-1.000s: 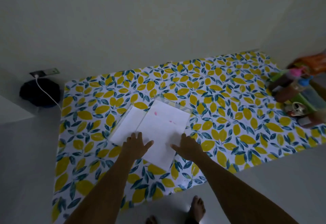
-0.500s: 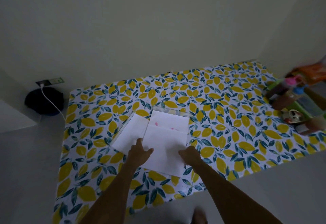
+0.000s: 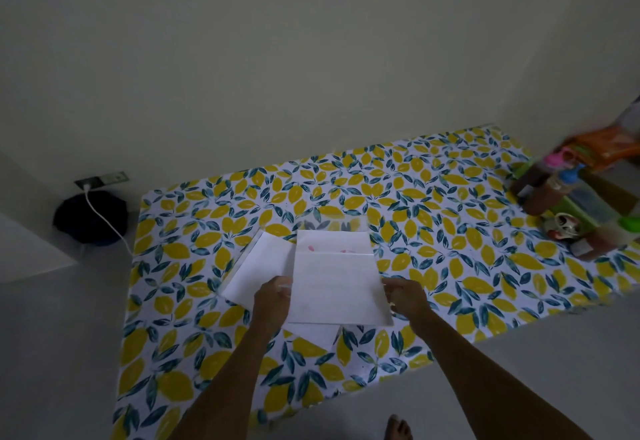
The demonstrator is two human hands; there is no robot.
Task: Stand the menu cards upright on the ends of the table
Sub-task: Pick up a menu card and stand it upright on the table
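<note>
Spanning both hands' grip, menu card [image 3: 337, 287] lifted.

Both my arms reach forward, bare, almost parallel. My left hand [image 3: 273, 296] pinches with fingers curled and thumb on top. My right hand [image 3: 403, 297] does the same, knuckles up, wrist straight. One bare foot [image 3: 398, 427] shows below.

The card [image 3: 337, 287] between the hands is white. Under the hands, the tablecloth [image 3: 450, 231] has yellow lemons and blue-green leaves.
</note>
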